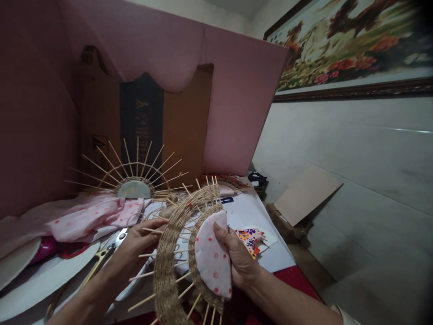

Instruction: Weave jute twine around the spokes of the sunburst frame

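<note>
A half-round fan frame (176, 257) of woven straw rope and thin wooden sticks stands between my hands. Its centre is a pink dotted fabric pad (211, 262). My right hand (238, 259) grips that pad from the right, thumb on its front face. On the left side, my left hand (137, 241) has its fingers closed round the sticks and the outer woven band. Behind them stands a second fan frame (135, 180) with bare sticks spreading out and a pale green centre.
Pink dotted cloth (89, 216) lies heaped at the left. Scissors (104, 255) with yellow handles rest on white card below it. A floral fabric piece (250, 237) lies right of my hand. Pink foam board (237, 104) and brown cardboard (184, 126) wall the back.
</note>
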